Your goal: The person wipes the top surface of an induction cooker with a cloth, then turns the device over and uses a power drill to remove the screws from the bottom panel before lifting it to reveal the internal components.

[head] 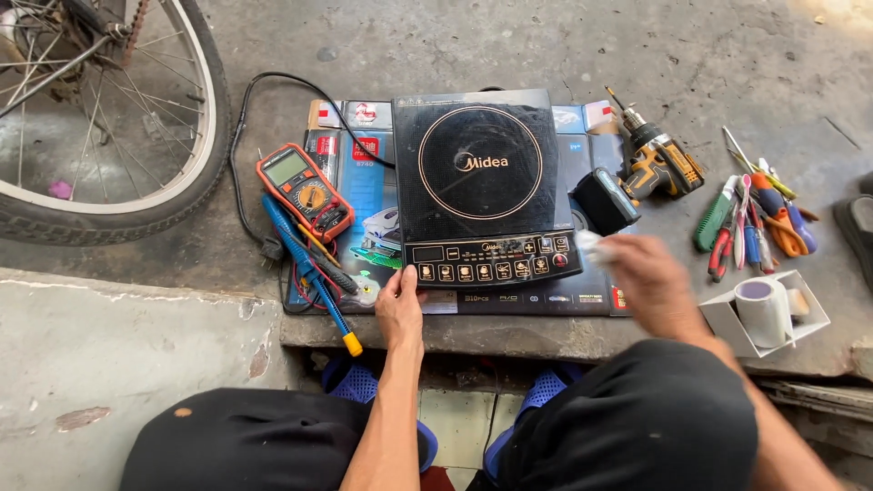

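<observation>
A black induction cooktop (482, 182) lies flat on a printed cardboard sheet (364, 200) on the concrete ledge. My left hand (400, 309) rests its fingers on the cooktop's near left corner, by the row of control buttons (491, 264). My right hand (641, 273), blurred, is at the near right corner and holds a small white wad (588, 244) against the cooktop's edge.
An orange multimeter (305, 189) with leads and a blue soldering iron (309, 273) lie to the left. A cordless drill (650, 164) and its battery (605, 200) sit on the right, with screwdrivers and pliers (755, 223) and a tape roll in a white box (764, 314). A bicycle wheel (109, 118) stands at far left.
</observation>
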